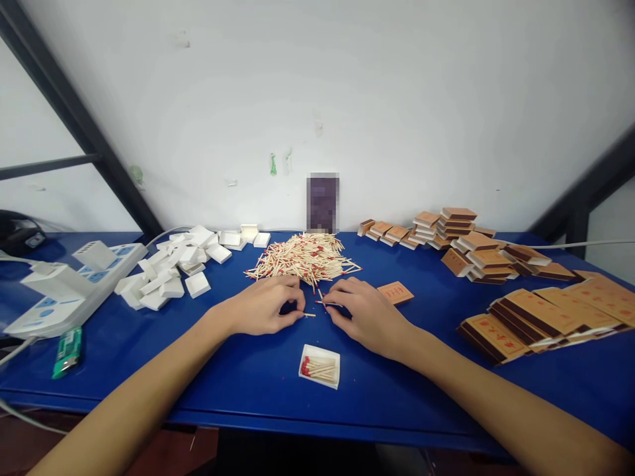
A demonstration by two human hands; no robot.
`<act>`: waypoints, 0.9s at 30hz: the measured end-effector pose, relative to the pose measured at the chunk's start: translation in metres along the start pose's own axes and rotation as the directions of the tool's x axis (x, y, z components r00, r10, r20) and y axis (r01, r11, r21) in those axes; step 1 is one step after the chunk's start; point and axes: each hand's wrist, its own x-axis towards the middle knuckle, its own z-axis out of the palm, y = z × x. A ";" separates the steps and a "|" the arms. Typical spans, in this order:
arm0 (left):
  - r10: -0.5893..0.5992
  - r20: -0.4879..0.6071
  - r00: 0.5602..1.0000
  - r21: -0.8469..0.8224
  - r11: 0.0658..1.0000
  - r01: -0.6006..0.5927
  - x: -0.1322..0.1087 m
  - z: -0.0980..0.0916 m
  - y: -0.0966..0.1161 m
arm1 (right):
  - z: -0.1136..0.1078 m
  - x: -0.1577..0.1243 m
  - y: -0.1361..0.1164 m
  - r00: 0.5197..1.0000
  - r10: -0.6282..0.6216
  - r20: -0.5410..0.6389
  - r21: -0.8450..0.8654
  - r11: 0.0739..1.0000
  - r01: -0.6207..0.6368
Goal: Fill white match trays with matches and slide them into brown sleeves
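My left hand is closed in a pinch, with a short pale matchstick sticking out from its fingertips to the right. Facing it, my right hand has its thumb and fingers closed on a red-tipped matchstick; another lies close by its fingertips. Just beyond both hands rises a big heap of red-headed matchsticks. Nearer me lies a white matchbox tray holding several matchsticks, red heads to the left. A brown matchbox sleeve is partly hidden behind my right hand.
White matchbox trays are piled at the left, beside a power strip with plugs and a green lighter. Brown matchboxes are stacked at the right, with more nearer. A dark blurred object stands against the wall.
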 end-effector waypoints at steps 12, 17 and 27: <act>-0.056 -0.087 0.995 0.049 0.997 0.061 0.005 0.013 -0.001 | -0.007 -0.003 -0.011 0.999 -0.037 0.018 0.220 0.975 0.032; -0.030 -0.085 0.996 0.041 0.999 0.034 0.006 0.014 0.000 | -0.004 -0.004 -0.009 0.995 -0.096 -0.001 0.261 0.961 0.092; 0.051 0.048 0.998 -0.079 0.996 -0.047 0.003 0.007 0.012 | -0.015 -0.007 0.001 0.998 -0.017 0.056 0.168 0.986 0.007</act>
